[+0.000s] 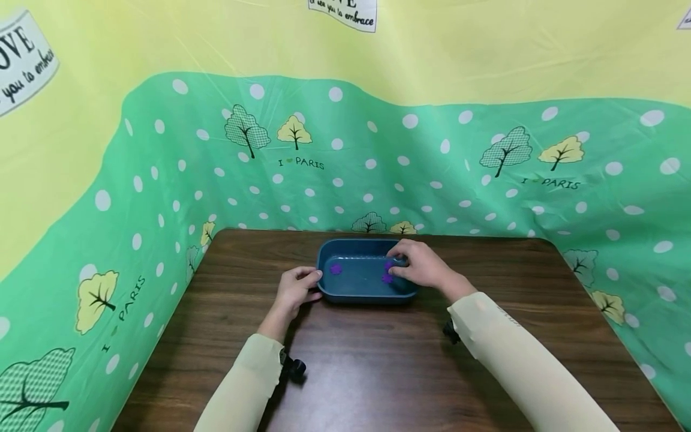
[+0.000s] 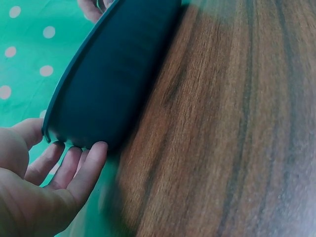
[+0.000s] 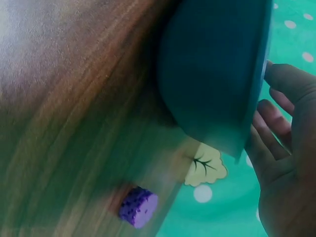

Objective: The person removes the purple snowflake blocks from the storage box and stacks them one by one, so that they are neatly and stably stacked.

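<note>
I am centring on a blue tray: smooth, plastic-looking, with rounded corners, steep walls and a thin rim. It is sitting flat on the surface, near the far edge. Its long axis is running left to right, crosswise to the operator; its short ends are facing the two hands.

Inside, small purple pieces are lying on the floor of the tray. One flower-like piece is resting toward the left end; two more are showing at the right end, just beside the right fingers. In the right wrist view I am also seeing a purple cylinder with dark-flecked sides and a flat, paler face, lying on the surface apart from the tray.

The left hand is gripping the left end, thumb at the rim and fingers spread along the outer wall. The right hand is bending over the right end, thumb and forefinger parted at their tips; I cannot tell whether they are pinching a piece.

Beneath everything, the surface is showing brown, streaked wood grain. Behind it, creased green-and-yellow cloth is hanging, printed with pale dots and trees.
</note>
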Action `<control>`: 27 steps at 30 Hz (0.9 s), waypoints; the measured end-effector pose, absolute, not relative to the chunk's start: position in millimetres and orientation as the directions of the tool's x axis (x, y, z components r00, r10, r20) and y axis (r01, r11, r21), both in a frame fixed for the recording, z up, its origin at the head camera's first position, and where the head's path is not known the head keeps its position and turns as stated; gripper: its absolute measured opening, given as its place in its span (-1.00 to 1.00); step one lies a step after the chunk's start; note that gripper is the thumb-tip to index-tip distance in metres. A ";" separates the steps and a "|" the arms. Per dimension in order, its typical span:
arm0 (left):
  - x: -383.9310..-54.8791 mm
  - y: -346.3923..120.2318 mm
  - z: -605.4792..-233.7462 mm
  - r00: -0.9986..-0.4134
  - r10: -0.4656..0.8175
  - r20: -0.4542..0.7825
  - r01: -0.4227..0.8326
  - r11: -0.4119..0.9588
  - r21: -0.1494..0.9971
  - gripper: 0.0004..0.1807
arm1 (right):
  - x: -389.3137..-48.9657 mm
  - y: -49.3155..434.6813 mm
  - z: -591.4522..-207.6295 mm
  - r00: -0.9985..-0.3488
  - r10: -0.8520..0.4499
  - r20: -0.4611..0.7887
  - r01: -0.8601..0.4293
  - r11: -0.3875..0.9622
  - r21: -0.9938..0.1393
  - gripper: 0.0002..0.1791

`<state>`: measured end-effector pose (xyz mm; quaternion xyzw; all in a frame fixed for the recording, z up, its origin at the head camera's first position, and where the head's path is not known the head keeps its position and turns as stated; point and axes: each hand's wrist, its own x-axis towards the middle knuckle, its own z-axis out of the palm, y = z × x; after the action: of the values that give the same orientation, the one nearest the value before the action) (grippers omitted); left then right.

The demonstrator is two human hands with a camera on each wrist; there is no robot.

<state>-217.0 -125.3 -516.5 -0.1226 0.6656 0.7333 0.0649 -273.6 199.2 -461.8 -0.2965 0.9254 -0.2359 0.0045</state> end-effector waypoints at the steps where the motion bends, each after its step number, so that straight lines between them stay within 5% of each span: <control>1: -217.0 -124.9 -516.6 -0.962 -0.068 -0.265 -0.257 -0.107 0.960 -0.63 | -274.0 198.0 -463.3 -0.823 -0.554 0.122 -0.547 0.717 -0.432 -0.66; 13: -217.3 -125.4 -514.6 -0.960 -0.068 -0.271 -0.263 -0.107 0.959 -0.61 | -276.3 181.9 -478.8 -0.821 -0.569 0.038 -0.530 0.737 -0.420 -0.68; 27: -218.6 -125.3 -516.8 -0.962 -0.067 -0.266 -0.258 -0.104 0.960 -0.63 | -274.9 165.1 -479.8 -0.833 -0.544 -0.096 -0.511 0.825 -0.242 -0.64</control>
<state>-218.6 -125.3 -516.8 -0.1220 0.6662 0.7328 0.0654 -274.9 165.1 -479.8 -0.2770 0.9518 -0.1038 0.0808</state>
